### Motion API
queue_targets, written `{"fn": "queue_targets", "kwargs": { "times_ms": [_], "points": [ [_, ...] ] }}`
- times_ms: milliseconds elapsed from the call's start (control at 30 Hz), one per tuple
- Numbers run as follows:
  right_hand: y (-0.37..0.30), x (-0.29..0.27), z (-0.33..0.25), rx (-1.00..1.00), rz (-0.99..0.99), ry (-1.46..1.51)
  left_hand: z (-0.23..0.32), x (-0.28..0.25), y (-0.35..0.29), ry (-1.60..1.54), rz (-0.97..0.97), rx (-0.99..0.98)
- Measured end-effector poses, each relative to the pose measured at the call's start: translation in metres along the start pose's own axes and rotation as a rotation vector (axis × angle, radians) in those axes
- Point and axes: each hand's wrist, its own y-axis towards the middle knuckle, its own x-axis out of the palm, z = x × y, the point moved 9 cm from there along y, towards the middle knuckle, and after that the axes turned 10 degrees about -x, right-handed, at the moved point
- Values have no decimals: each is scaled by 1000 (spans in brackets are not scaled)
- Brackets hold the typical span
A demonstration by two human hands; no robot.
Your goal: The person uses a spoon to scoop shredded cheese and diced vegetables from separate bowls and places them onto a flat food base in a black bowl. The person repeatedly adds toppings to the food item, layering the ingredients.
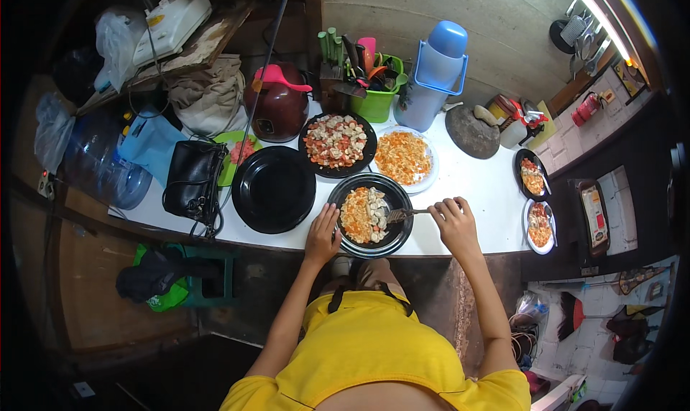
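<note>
Sharing a glossy black plate (368, 252); crumbly orange-flecked food (354, 215), pale lumpy chunks (376, 204)

No readable lettering.
Small markings on the red container (585, 114) and the pale pack (595, 213), both at right, are too tiny to make out.

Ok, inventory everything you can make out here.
Table: 1, white, centre
Front plate: 1, black, table front
Fork: 1, metallic, over front plate
Side plate: 1, black, left of front plate
Back plates: 2, black and white, behind
End plates: 2, black and white, table's right end
Rice cooker: 1, maroon, back left
Basket: 1, green, back middle
Jug: 1, blue-grey, back middle
Mortar: 1, grey, back right
Handbag: 1, black, table's left
Water bottle: 1, bluish, far left
Stool: 1, green, below left
Hanging utensils: several, metallic, upper right
Left hand: 1, bare, on front plate
Right hand: 1, bare, holding fork
</note>
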Motion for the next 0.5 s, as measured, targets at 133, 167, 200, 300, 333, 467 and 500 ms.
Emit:
{"fn": "queue_targets", "kwargs": {
  "times_ms": [133,167,200,300,333,467,500],
  "points": [
    [5,-7,3,17,37,20,-2,0,-2,-26,1,-14],
    [8,-14,6,36,56,21,-2,0,-2,-27,1,-15],
    [11,-19,9,55,75,21,-3,-1,-2,-29,2,-15],
    [20,-23,17,153,131,22,-1,-2,-1,-29,-1,-21],
    [25,-24,19,180,169,46,-1,-1,0,-31,-3,-21],
    [58,-7,19,245,233,96,-1,-1,0,-27,-5,-26],
    [69,-3,16,261,230,115,-1,-1,-1,-23,-5,-28]
  ]
}}
